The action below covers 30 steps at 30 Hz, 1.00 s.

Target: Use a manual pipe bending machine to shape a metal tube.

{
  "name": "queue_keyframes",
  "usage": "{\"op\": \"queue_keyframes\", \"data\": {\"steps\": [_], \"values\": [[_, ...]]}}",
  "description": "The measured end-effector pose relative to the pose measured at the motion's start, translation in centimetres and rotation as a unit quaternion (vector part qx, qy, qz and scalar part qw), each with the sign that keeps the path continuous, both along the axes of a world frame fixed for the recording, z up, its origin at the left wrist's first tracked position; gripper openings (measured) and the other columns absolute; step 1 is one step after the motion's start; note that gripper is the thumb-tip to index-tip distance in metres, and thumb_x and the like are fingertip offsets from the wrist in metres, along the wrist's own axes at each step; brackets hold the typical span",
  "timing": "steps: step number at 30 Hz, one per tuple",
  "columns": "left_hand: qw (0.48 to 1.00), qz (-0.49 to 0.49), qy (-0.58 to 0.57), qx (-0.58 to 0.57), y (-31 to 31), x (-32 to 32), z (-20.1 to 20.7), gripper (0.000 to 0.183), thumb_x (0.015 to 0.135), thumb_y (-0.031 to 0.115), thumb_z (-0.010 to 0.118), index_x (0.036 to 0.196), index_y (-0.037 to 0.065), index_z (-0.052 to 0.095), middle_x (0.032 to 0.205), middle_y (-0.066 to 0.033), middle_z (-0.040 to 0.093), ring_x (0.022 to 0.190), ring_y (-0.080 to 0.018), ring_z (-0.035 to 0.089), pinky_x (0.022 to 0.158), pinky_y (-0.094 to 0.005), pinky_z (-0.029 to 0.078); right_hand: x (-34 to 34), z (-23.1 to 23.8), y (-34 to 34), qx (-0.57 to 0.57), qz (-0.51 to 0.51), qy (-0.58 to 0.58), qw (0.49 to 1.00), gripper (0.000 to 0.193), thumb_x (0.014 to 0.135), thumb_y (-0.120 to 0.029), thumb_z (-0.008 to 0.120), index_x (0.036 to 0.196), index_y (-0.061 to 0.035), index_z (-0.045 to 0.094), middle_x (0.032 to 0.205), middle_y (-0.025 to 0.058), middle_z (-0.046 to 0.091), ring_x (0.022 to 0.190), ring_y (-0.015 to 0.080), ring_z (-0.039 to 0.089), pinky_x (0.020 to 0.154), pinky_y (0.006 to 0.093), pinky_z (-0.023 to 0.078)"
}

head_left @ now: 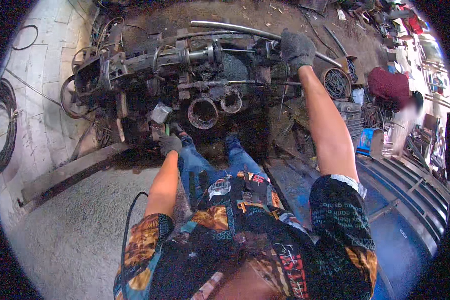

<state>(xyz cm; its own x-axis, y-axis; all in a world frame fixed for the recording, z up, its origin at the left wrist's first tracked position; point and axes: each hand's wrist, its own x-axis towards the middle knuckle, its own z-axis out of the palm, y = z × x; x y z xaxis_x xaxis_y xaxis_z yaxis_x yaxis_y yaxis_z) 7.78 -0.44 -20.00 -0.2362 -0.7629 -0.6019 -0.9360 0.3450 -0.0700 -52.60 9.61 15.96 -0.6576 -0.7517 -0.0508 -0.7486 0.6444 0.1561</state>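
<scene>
My right hand (297, 48), in a dark grey work glove, is closed around a long metal rod (235, 26). The rod slants across the far side of a greasy black machine (145, 64) with shafts, a handwheel and round openings. My left hand (170, 144), also gloved, is low at the machine's near side, with its fingers curled. Just beyond it are a narrow green piece (167, 129) and a pale, box-shaped thing (160, 113). The glove hides what the left fingers hold.
A round container of wire or scrap (337, 82) stands right of the machine. A person in dark red (389, 86) bends beyond it. Long metal bars (410, 182) lie at the right. Coiled black cable (4, 125) hangs on the left wall, and a concrete ledge (80, 215) is below.
</scene>
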Motion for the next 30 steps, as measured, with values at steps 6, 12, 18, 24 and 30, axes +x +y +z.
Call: {"op": "queue_keyframes", "data": {"steps": [6, 12, 18, 24, 30], "values": [[0.945, -0.277, -0.003, 0.173, -4.1, -1.7, -8.3, 0.052, 0.097, 0.037, 0.058, 0.141, 0.009, 0.057, 0.144, -0.0177, 0.059, 0.124, -0.0395, 0.063, 0.105, -0.049, 0.05, -0.4, -1.4, 0.3, -0.037, 0.024, 0.022, 0.999, 0.019, 0.094, -0.028, 0.057, 0.1, -0.0161, 0.07, 0.092, 0.0151, 0.074, 0.086, 0.0381, 0.073, 0.073, 0.0521, 0.056], [0.95, -0.234, 0.04, 0.205, -5.4, -4.9, -8.2, 0.041, 0.095, 0.034, 0.059, 0.128, 0.009, 0.065, 0.132, -0.0179, 0.064, 0.116, -0.0389, 0.065, 0.1, -0.0487, 0.052, -0.1, -0.8, 0.1, -0.023, 0.022, 0.042, 0.999, 0.016, 0.094, -0.026, 0.057, 0.1, -0.016, 0.069, 0.092, 0.0141, 0.073, 0.082, 0.0359, 0.073, 0.071, 0.0497, 0.057], [0.962, -0.184, 0.099, 0.179, -4.2, -5.7, -3.9, 0.031, 0.094, 0.03, 0.059, 0.112, 0.008, 0.071, 0.116, -0.0195, 0.07, 0.107, -0.039, 0.069, 0.094, -0.0492, 0.054, 0.0, -0.8, 0.1, -0.019, 0.031, 0.051, 0.998, 0.018, 0.093, -0.026, 0.057, 0.097, -0.0151, 0.071, 0.091, 0.0136, 0.073, 0.081, 0.0347, 0.073, 0.071, 0.0506, 0.057], [0.945, -0.308, 0.005, 0.113, -5.5, -5.6, 3.4, 0.03, 0.095, 0.029, 0.057, 0.105, 0.006, 0.074, 0.11, -0.0216, 0.073, 0.105, -0.0416, 0.069, 0.09, -0.0514, 0.055, 0.0, 0.2, -0.2, -0.024, 0.002, 0.0, 1.0, 0.027, 0.092, -0.033, 0.057, 0.095, -0.0152, 0.077, 0.095, 0.0153, 0.076, 0.086, 0.0342, 0.074, 0.075, 0.0504, 0.057], [0.973, -0.213, 0.088, -0.014, -6.8, -3.7, 7.2, 0.023, 0.094, 0.024, 0.057, 0.105, 0.005, 0.065, 0.103, -0.0203, 0.068, 0.098, -0.0397, 0.066, 0.084, -0.0501, 0.052, 0.0, 0.9, -0.1, -0.034, -0.01, -0.048, 0.998, 0.031, 0.094, -0.034, 0.053, 0.097, -0.0162, 0.079, 0.097, 0.015, 0.077, 0.087, 0.0352, 0.075, 0.076, 0.0501, 0.058]]}}
